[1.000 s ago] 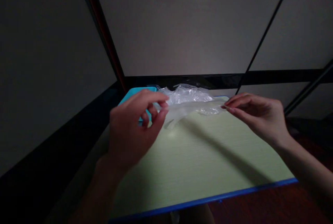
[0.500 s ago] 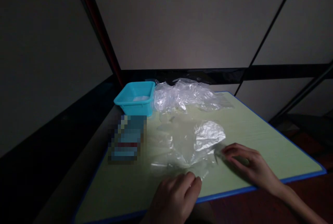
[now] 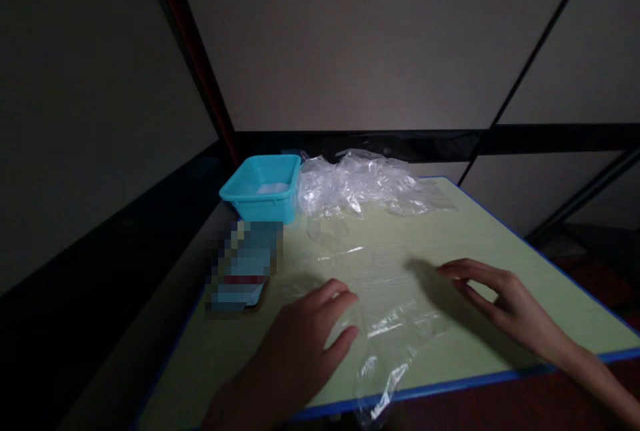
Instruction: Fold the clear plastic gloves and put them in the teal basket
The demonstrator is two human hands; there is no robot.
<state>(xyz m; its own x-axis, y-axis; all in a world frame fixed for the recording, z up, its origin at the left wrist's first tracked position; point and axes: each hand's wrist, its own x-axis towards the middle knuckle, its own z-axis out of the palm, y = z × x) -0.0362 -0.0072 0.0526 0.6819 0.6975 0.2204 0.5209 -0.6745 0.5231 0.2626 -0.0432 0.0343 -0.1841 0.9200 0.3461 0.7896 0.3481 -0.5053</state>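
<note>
A clear thin plastic bag (image 3: pixel 395 324) lies spread on the table between my hands, its near end hanging over the front edge. My left hand (image 3: pixel 313 324) is over the bag's left side with thumb and fingers apart; whether it touches the film I cannot tell. To the right of the bag, my right hand (image 3: pixel 493 291) hovers above the tabletop and casts a shadow. Its fingers are bent, with a gap between thumb and forefinger, and nothing shows in them.
A turquoise plastic basin (image 3: pixel 265 207) with something white inside stands at the back left. Beside it lies a heap of crumpled clear plastic bags (image 3: pixel 370 181). A blurred-out phone-like object (image 3: pixel 250 261) rests on the left of the pale green, blue-edged table (image 3: pixel 480 237). Wall panels rise behind.
The bunched plastic has been spread flatter, and its near end has come over the front edge. My left hand has opened and moved forward; my right hand has let go and moved slightly right.
</note>
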